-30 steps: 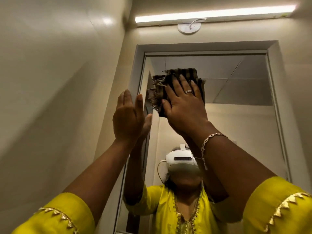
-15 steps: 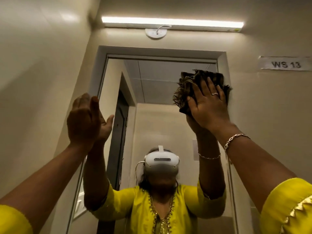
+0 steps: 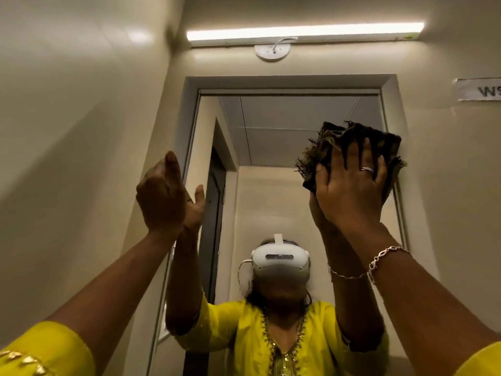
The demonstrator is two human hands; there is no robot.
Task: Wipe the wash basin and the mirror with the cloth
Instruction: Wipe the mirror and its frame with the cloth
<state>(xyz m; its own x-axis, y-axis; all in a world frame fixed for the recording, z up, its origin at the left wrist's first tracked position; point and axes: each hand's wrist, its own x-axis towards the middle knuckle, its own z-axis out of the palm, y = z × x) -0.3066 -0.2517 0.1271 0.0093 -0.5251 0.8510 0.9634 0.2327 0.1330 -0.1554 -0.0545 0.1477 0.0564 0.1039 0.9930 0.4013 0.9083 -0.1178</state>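
Note:
A tall framed mirror (image 3: 284, 137) hangs on the wall ahead and reflects me in a yellow top. My right hand (image 3: 352, 191) presses a dark, frayed cloth (image 3: 339, 142) flat against the glass near the mirror's upper right edge. My left hand (image 3: 160, 196) rests flat on the mirror's left frame, fingers together and pointing up, holding nothing. The wash basin is out of view.
A lit tube light (image 3: 303, 32) runs above the mirror, with a round white fitting (image 3: 272, 51) under it. A paper label (image 3: 479, 89) is stuck on the wall at upper right. A plain cream wall (image 3: 81, 118) closes in on the left.
My right hand slid the cloth from the mirror's upper left across to its upper right edge. My left hand stayed on the left frame while the view shifted.

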